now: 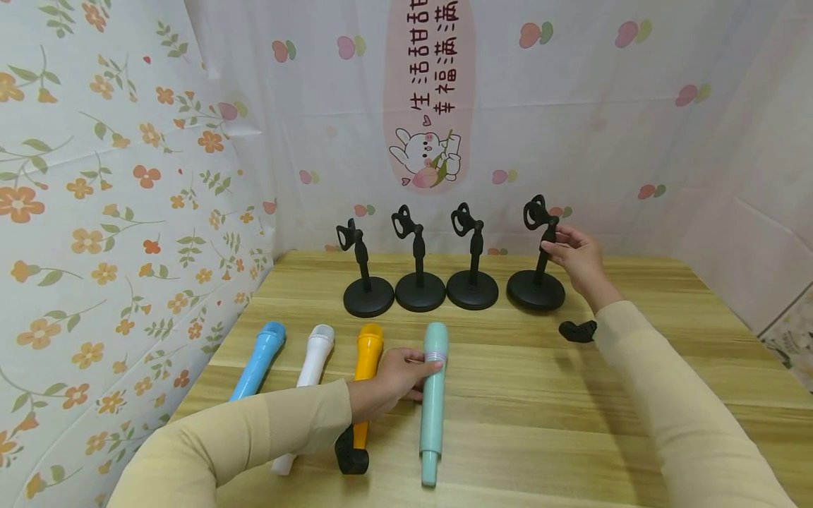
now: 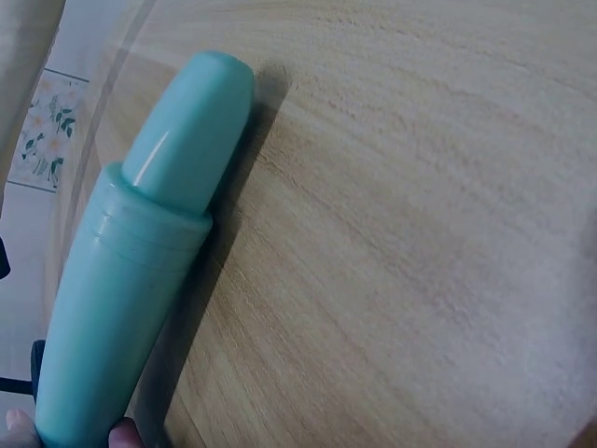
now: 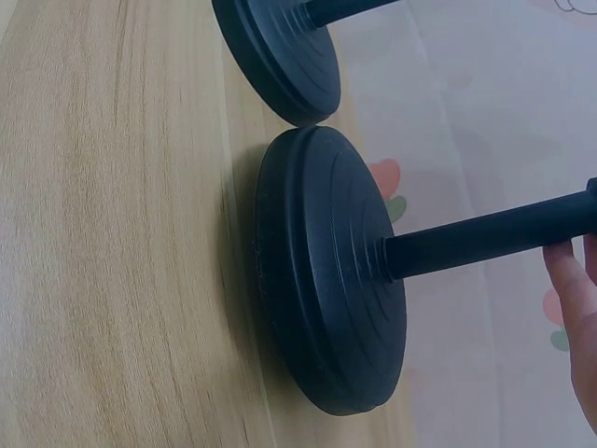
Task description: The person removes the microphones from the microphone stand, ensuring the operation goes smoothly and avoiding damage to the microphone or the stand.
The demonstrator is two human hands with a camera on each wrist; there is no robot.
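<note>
Several toy microphones lie in a row on the wooden table: blue, white, orange and teal. My left hand grips the teal microphone near its head, fingers curled over it. Behind them stand several black stands on round bases. My right hand pinches the upper pole of the rightmost stand, whose base rests on the table. Its pole lies against my fingers.
The other black stands stand close together left of the held one, a neighbouring base almost touching. Flowered sheets wall the table at left and back. Wrist camera mounts sit under my forearms.
</note>
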